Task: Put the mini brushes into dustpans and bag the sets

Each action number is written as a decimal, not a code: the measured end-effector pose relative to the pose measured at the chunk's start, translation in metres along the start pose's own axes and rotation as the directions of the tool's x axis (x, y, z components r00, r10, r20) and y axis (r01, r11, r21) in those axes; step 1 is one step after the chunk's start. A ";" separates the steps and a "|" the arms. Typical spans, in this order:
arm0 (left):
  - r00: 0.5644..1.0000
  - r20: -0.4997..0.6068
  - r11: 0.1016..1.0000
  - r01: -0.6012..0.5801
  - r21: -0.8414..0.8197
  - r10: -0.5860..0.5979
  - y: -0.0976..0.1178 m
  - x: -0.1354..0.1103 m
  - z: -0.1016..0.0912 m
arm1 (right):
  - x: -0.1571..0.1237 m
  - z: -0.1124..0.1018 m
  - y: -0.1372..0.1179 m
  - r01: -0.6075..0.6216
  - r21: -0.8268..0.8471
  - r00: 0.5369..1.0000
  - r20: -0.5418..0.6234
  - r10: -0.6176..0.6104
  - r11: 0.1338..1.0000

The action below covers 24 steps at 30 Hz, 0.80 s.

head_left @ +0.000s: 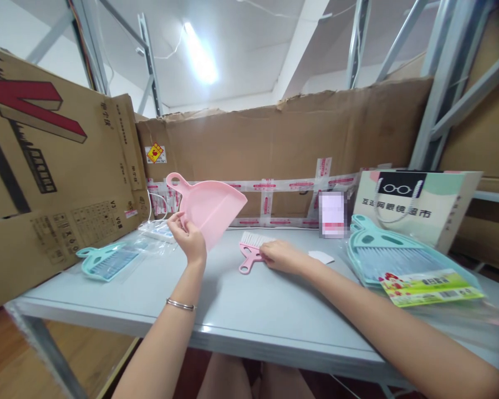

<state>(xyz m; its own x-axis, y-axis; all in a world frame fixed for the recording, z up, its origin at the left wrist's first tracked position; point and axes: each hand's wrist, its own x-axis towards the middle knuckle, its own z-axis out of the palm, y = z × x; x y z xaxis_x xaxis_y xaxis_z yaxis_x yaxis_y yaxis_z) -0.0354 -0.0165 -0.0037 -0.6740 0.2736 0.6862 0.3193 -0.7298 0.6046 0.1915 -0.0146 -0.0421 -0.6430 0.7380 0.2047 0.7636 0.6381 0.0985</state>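
Observation:
Raised above the table, a pink dustpan (214, 208) is gripped at its left edge by my left hand (188, 235), thumb on the inside face. Its looped handle points up and to the left. On the tabletop lies a small pink hand brush (250, 254) with white bristles, its handle toward me. My right hand (283, 256) is closed on the brush's right side; the fingertips are partly hidden. Just beyond that hand lies a small white piece of paper (321, 256).
Packaged teal dustpan-and-brush sets (399, 252) lie at the right by a paper bag (416, 205). A teal brush (108, 260) and clear plastic wrap sit at the left. Large cardboard boxes (233, 149) wall in the grey table (224, 305), with metal shelf posts behind.

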 end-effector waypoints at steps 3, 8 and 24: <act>1.000 0.009 1.000 -0.003 0.007 0.003 0.000 0.000 0.000 | -0.003 0.000 -0.006 0.044 0.030 0.999 -0.019 -0.043 0.999; 0.997 0.040 0.998 -0.059 -0.003 0.059 -0.001 -0.001 0.001 | -0.007 -0.003 -0.018 0.158 0.263 0.950 -0.304 -0.074 0.952; 0.696 0.676 0.964 0.250 0.086 -0.241 0.002 -0.040 0.013 | 0.002 0.007 -0.007 0.110 0.854 0.509 -0.488 0.710 0.508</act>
<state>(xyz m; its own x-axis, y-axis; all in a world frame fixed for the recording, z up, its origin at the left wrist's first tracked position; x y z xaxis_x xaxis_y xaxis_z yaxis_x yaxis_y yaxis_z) 0.0009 -0.0205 -0.0240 -0.0957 0.7898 0.6058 0.1962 -0.5817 0.7894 0.1846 -0.0157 -0.0487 0.2430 0.7211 0.6488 0.2682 0.5929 -0.7593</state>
